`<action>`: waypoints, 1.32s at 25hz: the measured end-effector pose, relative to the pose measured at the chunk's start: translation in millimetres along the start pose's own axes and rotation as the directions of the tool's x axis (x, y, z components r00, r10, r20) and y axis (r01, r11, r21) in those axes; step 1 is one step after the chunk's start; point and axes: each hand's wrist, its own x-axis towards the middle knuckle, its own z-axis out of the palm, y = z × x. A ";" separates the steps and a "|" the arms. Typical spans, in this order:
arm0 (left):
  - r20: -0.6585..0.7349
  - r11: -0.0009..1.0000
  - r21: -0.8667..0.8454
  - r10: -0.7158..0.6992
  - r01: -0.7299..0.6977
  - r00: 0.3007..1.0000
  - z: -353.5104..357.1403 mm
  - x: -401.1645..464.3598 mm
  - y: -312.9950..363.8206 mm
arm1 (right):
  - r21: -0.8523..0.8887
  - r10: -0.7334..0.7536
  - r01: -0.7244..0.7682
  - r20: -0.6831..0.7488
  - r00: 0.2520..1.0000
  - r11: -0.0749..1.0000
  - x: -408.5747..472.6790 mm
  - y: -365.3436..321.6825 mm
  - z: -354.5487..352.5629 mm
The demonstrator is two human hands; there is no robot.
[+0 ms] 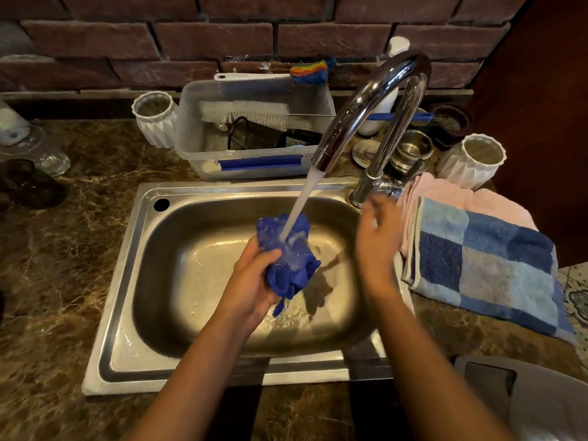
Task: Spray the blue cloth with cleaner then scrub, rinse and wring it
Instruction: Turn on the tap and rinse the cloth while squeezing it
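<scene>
My left hand (254, 278) grips the bunched blue cloth (292, 268) over the middle of the steel sink (140, 249). Water runs in a white stream from the chrome faucet (366, 116) straight onto the top of the cloth. My right hand (378, 230) hovers over the sink's right rim, just below the faucet base and its handle (386, 186). It is blurred, its fingers loosely spread, and it holds nothing. A white spray bottle (389, 90) stands behind the faucet, mostly hidden by the spout.
A clear plastic tub (197, 148) with brushes sits behind the sink. White ribbed cups stand at its left (156, 119) and at the far right (474, 160). A blue checked towel (483, 265) over a pink one lies right of the sink. Steel bowls (410, 151) sit by the faucet.
</scene>
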 end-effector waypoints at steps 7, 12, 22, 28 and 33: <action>-0.131 0.988 0.153 0.050 -0.029 0.990 -5.6 -1.8 4.8 | 0.293 0.388 -0.653 0.612 0.689 0.698 -69.5 -10.8 31.3; -0.253 0.983 0.174 0.099 -0.055 0.962 5.2 0.5 0.7 | 0.208 -0.210 0.143 0.353 0.912 0.968 -101.2 -37.1 16.3; -0.480 0.892 0.451 0.272 -0.031 0.834 41.1 6.5 -19.0 | 0.334 -0.019 -0.190 0.534 0.845 0.923 -72.5 -53.0 42.2; -0.071 0.504 0.855 0.347 -0.122 0.935 17.0 3.3 -8.0 | 0.226 0.319 -0.475 0.497 0.807 0.850 -57.8 -48.4 55.5; -0.243 0.827 0.525 0.375 -0.203 0.895 -3.6 4.0 4.7 | 0.252 0.279 -0.621 0.727 0.628 0.742 -62.9 -38.6 35.4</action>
